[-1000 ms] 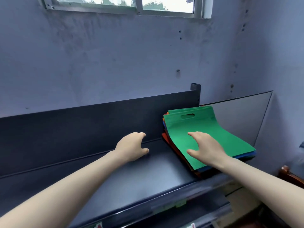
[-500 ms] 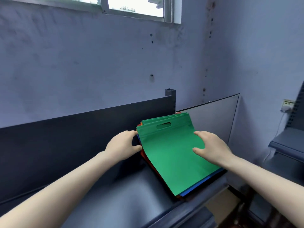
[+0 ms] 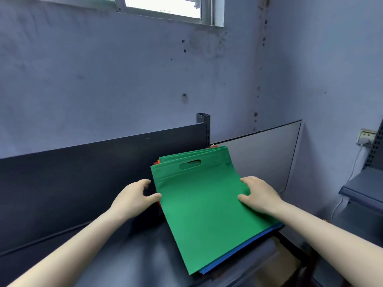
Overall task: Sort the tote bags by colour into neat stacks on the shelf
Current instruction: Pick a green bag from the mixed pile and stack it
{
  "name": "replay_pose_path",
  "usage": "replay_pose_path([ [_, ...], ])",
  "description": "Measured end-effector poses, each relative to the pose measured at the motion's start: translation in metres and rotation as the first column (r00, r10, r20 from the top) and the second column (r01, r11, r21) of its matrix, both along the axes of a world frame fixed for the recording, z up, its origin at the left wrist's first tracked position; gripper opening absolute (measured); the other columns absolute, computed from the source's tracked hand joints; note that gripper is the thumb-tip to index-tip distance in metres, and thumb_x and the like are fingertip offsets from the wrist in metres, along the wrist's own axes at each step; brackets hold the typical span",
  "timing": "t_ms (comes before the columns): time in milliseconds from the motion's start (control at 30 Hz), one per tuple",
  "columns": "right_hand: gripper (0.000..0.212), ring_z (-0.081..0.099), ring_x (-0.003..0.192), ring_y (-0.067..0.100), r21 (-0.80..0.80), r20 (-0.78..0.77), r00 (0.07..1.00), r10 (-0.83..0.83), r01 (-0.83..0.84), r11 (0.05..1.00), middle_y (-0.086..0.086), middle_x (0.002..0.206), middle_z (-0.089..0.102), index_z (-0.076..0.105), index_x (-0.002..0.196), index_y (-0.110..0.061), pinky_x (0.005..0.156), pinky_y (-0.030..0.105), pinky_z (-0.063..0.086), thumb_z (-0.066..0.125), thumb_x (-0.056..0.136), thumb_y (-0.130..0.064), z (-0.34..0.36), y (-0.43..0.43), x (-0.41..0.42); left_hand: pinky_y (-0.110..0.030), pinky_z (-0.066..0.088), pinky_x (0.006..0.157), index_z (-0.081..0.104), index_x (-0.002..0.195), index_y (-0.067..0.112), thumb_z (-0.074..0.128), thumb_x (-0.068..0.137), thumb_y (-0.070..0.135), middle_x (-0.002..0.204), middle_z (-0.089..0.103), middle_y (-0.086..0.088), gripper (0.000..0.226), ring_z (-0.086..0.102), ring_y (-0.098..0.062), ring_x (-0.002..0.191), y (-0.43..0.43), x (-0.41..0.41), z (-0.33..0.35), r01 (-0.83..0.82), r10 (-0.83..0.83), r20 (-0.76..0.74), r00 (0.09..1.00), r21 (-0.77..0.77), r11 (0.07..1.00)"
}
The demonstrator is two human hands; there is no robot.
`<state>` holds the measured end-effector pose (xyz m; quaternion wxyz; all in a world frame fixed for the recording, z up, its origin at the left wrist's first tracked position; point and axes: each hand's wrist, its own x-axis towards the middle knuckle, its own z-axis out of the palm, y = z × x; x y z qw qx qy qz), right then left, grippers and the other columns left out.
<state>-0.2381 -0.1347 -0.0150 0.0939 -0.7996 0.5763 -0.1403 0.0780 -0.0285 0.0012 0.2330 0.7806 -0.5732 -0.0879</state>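
In the head view, the left grip (image 3: 132, 197) has been brought off the shelf (image 3: 116, 259) surface, where it rested a second ago. It is now set against the left edge of the green tote bag (image 3: 203, 206), with the thumb laid on that edge and the fingers (image 3: 146, 182) curled just beyond it; whether the edge is truly pinched cannot be told. The right grip (image 3: 260, 195) has been shifted from the bag's near left part to its right side, where it is laid spread and relaxed on the cloth. The bag is thus bracketed between the two grips. It lies topmost on a mixed pile at the shelf's right end, with a blue bag (image 3: 244, 253) showing beneath the near edge and orange edges (image 3: 156, 162) at the far left corner. It is judged that the top bag is about to be lifted off, and that the sorting is barely begun, the colours being piled together.
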Motion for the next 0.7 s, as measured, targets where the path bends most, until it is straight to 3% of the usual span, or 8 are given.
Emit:
replay_pose_path([
  [167, 0.049, 0.051, 0.121, 0.025, 0.097, -0.043, 0.997, 0.066, -0.061, 0.993, 0.007, 0.133, 0.052, 0.051, 0.127, -0.007, 0.099, 0.041, 0.044, 0.052, 0.087, -0.035, -0.004, -0.022, -0.004, -0.026, 0.043, 0.09, 0.055, 0.131, 0.011, 0.068, 0.085, 0.036, 0.125, 0.062, -0.002, 0.055, 0.058, -0.017, 0.114, 0.007, -0.029, -0.015, -0.147, 0.151, -0.265, 0.952, 0.037, 0.988],
  [300, 0.041, 0.054, 0.112, 0.026, 0.069, -0.039, 0.989, 0.14, -0.137, 0.988, 0.005, 0.121, 0.058, 0.057, 0.117, -0.009, 0.091, 0.041, 0.048, 0.05, 0.087, -0.036, -0.009, -0.033, -0.004, -0.042, 0.057, 0.082, 0.071, 0.093, 0.016, 0.066, 0.086, 0.028, 0.095, 0.075, 0.001, 0.015, 0.069, -0.026, 0.093, 0.008, -0.047, -0.028, -0.193, 0.194, -0.459, 0.867, 0.049, 0.98],
  [367, 0.034, 0.054, 0.109, 0.027, 0.042, -0.063, 0.982, 0.18, -0.177, 0.983, 0.004, 0.115, 0.058, 0.058, 0.109, -0.012, 0.085, 0.04, 0.049, 0.048, 0.087, -0.037, -0.01, -0.036, -0.005, -0.042, 0.059, 0.081, 0.073, 0.091, 0.016, 0.065, 0.087, 0.023, 0.091, 0.076, -0.001, 0.011, 0.07, -0.027, 0.094, 0.008, -0.056, -0.032, -0.223, 0.212, -0.541, 0.814, 0.046, 0.974],
  [467, 0.026, 0.054, 0.104, 0.027, 0.019, -0.094, 0.969, 0.227, -0.226, 0.974, 0.004, 0.11, 0.058, 0.055, 0.098, -0.013, 0.078, 0.038, 0.049, 0.046, 0.089, -0.035, -0.011, -0.035, -0.005, -0.031, 0.058, 0.067, 0.072, 0.094, 0.012, 0.062, 0.089, 0.015, 0.094, 0.075, -0.004, 0.011, 0.071, -0.022, 0.091, 0.01, -0.069, -0.033, -0.297, 0.25, -0.619, 0.745, 0.028, 0.955],
  [533, 0.024, 0.054, 0.105, 0.028, 0.006, -0.095, 0.96, 0.262, -0.263, 0.965, 0.005, 0.113, 0.058, 0.054, 0.099, -0.013, 0.078, 0.037, 0.048, 0.045, 0.091, -0.034, -0.012, -0.032, -0.004, -0.025, 0.054, 0.06, 0.072, 0.093, 0.011, 0.061, 0.09, 0.011, 0.091, 0.074, -0.002, 0.011, 0.07, -0.017, 0.082, 0.01, -0.076, -0.032, -0.337, 0.272, -0.641, 0.718, 0.023, 0.941],
  [633, 0.034, 0.05, 0.12, 0.028, 0.016, -0.049, 0.946, 0.321, -0.321, 0.947, 0.004, 0.13, 0.053, 0.053, 0.119, -0.012, 0.091, 0.04, 0.047, 0.043, 0.092, -0.03, -0.013, -0.026, -0.001, -0.025, 0.05, 0.058, 0.072, 0.088, 0.009, 0.062, 0.086, 0.007, 0.084, 0.073, -0.004, 0.011, 0.062, -0.014, 0.064, 0.009, -0.078, -0.035, -0.414, 0.325, -0.652, 0.685, 0.019, 0.91],
  [700, 0.039, 0.046, 0.125, 0.027, 0.035, -0.003, 0.939, 0.343, -0.343, 0.939, 0.004, 0.137, 0.049, 0.05, 0.126, -0.011, 0.097, 0.043, 0.045, 0.044, 0.092, -0.029, -0.013, -0.024, -0.002, -0.026, 0.048, 0.059, 0.073, 0.088, 0.01, 0.063, 0.084, 0.005, 0.086, 0.074, -0.007, 0.011, 0.061, -0.017, 0.063, 0.009, -0.076, -0.038, -0.464, 0.354, -0.67, 0.652, 0.017, 0.886],
])
